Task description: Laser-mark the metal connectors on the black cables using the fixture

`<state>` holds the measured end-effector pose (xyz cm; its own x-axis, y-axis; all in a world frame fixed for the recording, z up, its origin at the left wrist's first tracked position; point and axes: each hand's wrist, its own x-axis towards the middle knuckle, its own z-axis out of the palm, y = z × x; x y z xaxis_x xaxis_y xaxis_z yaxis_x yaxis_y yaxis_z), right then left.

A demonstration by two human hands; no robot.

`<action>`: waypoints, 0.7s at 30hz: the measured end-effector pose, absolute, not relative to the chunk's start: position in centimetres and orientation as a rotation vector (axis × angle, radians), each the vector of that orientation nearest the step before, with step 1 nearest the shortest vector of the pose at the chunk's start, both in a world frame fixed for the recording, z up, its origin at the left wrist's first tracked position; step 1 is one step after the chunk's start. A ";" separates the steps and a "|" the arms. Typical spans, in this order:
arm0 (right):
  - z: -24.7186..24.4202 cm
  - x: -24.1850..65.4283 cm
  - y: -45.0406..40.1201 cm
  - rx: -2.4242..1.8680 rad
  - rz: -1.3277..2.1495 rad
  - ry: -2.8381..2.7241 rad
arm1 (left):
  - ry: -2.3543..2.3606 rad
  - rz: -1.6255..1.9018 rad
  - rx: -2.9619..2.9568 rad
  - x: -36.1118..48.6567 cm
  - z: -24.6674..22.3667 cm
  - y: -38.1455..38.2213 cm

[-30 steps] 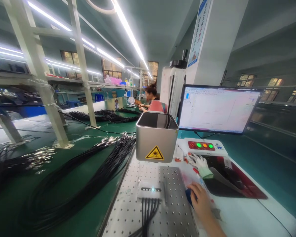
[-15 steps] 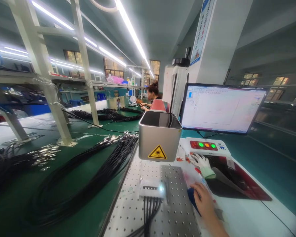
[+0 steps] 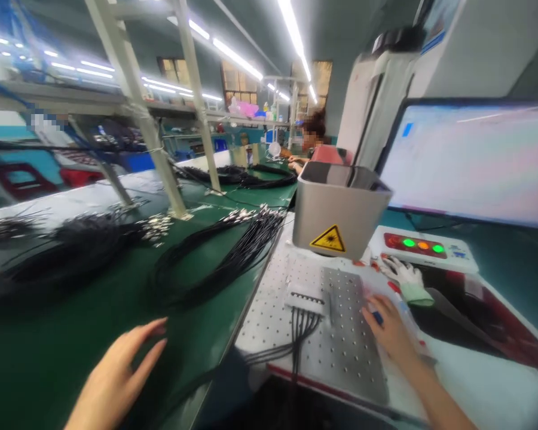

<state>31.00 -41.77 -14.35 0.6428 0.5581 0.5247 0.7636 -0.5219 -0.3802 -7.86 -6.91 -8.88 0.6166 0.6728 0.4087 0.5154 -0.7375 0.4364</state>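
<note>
Over the green table [image 3: 197, 334] my left hand [image 3: 123, 370] is open, thumb and fingers apart, holding nothing. My right hand [image 3: 388, 328] is at the right edge of the perforated metal plate [image 3: 354, 334], its fingers around a small dark blue object [image 3: 376, 318], which they partly cover. Between my hands, a white fixture [image 3: 305, 300] sits on the plate with several black cables [image 3: 302, 334] running out of its near side. The silver laser head [image 3: 341, 209] with a yellow warning label hangs above and behind the fixture.
Bundles of black cables [image 3: 233, 269] with metal ends lie on the green table. Rack posts [image 3: 147, 131] rise at the left. At the right are a monitor [image 3: 470, 161], a button box [image 3: 457, 251] and a white glove [image 3: 406, 278]. A person [image 3: 312, 128] sits farther back.
My left hand has come into view at the lower left. The bright spot on the fixture is gone. The camera view has shifted, and my right hand remains by the plate's right side.
</note>
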 end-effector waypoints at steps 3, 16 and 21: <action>-12.6 30.6 -38.7 -2.319 -0.169 -1.256 | 0.699 0.539 2.533 -4.3 -6.7 -9.6; -12.2 31.2 -32.7 -2.422 0.018 -1.549 | 0.871 0.389 2.379 14.6 -11.5 -19.1; -12.3 29.5 -31.5 -2.331 -0.107 -1.565 | 0.892 0.521 1.852 13.2 -11.7 -17.6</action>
<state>29.46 -31.50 -12.33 0.3940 0.8865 0.2427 0.9112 -0.3422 -0.2292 13.17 -17.63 -11.69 0.6389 0.7686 -0.0324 0.3499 -0.2528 0.9020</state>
